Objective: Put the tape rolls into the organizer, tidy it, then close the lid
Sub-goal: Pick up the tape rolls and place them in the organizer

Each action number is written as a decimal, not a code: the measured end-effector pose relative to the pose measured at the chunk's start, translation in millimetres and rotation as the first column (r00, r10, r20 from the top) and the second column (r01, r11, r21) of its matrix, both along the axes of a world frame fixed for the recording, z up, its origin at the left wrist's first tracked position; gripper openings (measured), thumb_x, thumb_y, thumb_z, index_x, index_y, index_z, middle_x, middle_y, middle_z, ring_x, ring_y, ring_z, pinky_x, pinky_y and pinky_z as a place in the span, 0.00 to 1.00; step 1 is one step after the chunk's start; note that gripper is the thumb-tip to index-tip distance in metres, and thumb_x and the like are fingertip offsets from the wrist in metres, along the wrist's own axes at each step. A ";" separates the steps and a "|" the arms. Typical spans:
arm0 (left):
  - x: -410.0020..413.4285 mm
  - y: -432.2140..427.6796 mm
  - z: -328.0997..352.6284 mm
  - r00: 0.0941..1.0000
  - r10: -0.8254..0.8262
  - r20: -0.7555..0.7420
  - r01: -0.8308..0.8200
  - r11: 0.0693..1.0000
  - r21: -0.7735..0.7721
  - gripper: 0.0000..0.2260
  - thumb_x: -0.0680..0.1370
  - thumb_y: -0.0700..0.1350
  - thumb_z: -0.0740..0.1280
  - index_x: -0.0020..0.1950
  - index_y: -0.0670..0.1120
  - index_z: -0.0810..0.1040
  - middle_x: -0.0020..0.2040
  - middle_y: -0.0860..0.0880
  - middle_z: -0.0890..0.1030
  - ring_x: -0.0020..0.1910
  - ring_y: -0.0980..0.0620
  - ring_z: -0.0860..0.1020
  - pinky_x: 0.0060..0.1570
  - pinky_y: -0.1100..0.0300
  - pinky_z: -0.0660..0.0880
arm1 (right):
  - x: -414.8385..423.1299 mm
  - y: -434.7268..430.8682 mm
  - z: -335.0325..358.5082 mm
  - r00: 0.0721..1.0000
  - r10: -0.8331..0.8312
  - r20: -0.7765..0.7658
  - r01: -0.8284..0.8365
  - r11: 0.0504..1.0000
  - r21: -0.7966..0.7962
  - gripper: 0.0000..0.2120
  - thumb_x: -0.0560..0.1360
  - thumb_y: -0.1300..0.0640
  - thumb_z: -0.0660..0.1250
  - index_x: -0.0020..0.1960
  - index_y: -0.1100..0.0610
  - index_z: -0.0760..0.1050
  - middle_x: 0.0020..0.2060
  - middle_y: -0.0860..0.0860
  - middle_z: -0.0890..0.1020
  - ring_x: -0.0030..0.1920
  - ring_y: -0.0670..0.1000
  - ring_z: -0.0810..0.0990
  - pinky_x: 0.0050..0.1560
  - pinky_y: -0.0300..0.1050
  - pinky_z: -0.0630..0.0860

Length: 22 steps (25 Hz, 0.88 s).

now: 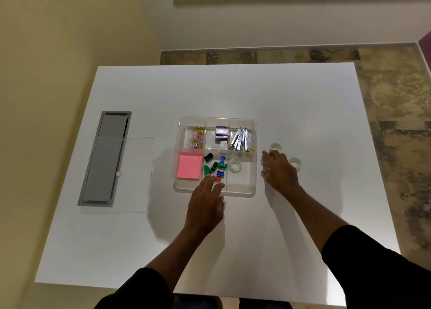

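Observation:
A clear plastic organizer [253, 187] with several compartments sits mid-table. One clear tape roll [234, 165] lies in its front right compartment. Two more tape rolls rest on the table to the right, one at the back [276, 147] and one further right [295, 163]. My right hand [278, 171] is just right of the organizer, its fingers closed around another tape roll [264, 164]. My left hand [206, 200] rests on the organizer's front edge, fingers spread, holding nothing. The clear lid [140, 175] lies flat on the table to the left.
The organizer also holds pink sticky notes [190, 167], coloured paper clips [197, 137], small coloured sharpeners [215, 166], staple boxes [222, 132] and metal clips [241, 139]. A grey cable hatch [109, 126] is set into the white table, partly under the lid.

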<state>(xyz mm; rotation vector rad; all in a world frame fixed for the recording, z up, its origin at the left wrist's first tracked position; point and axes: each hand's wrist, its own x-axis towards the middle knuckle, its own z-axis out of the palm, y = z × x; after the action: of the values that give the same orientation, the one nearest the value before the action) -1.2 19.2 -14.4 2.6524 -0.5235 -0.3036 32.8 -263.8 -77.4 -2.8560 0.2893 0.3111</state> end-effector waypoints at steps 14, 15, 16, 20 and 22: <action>12.1 1.6 -0.5 1.000 -0.006 0.021 0.007 0.999 -0.040 0.16 0.75 0.39 0.77 0.63 0.43 0.83 0.67 0.42 0.83 0.68 0.41 0.80 0.64 0.45 0.82 | 1.5 41.5 41.5 0.964 -0.157 0.213 0.090 0.951 0.295 0.24 0.74 0.61 0.78 0.68 0.60 0.78 0.60 0.60 0.81 0.60 0.61 0.79 0.51 0.52 0.80; 12.9 2.2 -0.3 1.000 -0.003 0.017 0.004 0.999 -0.040 0.16 0.76 0.39 0.77 0.63 0.43 0.83 0.67 0.42 0.83 0.68 0.41 0.80 0.64 0.46 0.82 | 3.2 49.2 44.4 0.968 -0.126 0.218 0.057 0.953 0.299 0.25 0.74 0.60 0.78 0.69 0.60 0.77 0.60 0.59 0.81 0.60 0.60 0.79 0.51 0.50 0.79; 13.4 3.1 -0.2 1.000 -0.002 0.015 0.003 0.999 -0.039 0.16 0.76 0.39 0.77 0.63 0.43 0.83 0.67 0.42 0.83 0.67 0.41 0.81 0.63 0.47 0.82 | 5.7 56.8 45.3 0.975 -0.091 0.204 0.027 0.955 0.295 0.25 0.74 0.61 0.78 0.69 0.60 0.77 0.60 0.59 0.81 0.60 0.59 0.79 0.51 0.48 0.79; 14.4 8.0 0.9 1.000 0.007 0.005 -0.007 1.000 -0.030 0.17 0.76 0.39 0.77 0.64 0.43 0.83 0.66 0.42 0.83 0.65 0.42 0.82 0.59 0.48 0.83 | 16.1 79.5 37.3 0.991 0.112 0.073 -0.124 0.976 0.178 0.23 0.74 0.59 0.78 0.67 0.59 0.78 0.62 0.57 0.82 0.58 0.58 0.81 0.52 0.48 0.81; 14.1 11.7 0.8 1.000 0.020 -0.004 -0.021 1.000 -0.023 0.18 0.76 0.40 0.77 0.65 0.44 0.83 0.66 0.43 0.83 0.64 0.43 0.82 0.59 0.49 0.83 | 19.7 88.4 33.0 0.984 0.177 0.018 -0.178 0.972 0.155 0.21 0.76 0.60 0.77 0.67 0.61 0.78 0.65 0.59 0.81 0.61 0.58 0.81 0.56 0.49 0.82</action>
<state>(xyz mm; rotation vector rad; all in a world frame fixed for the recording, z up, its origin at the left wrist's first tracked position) 12.9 30.9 -13.6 2.6324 -0.4953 -0.2946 52.4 -175.4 -44.3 -2.7308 0.0066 0.3458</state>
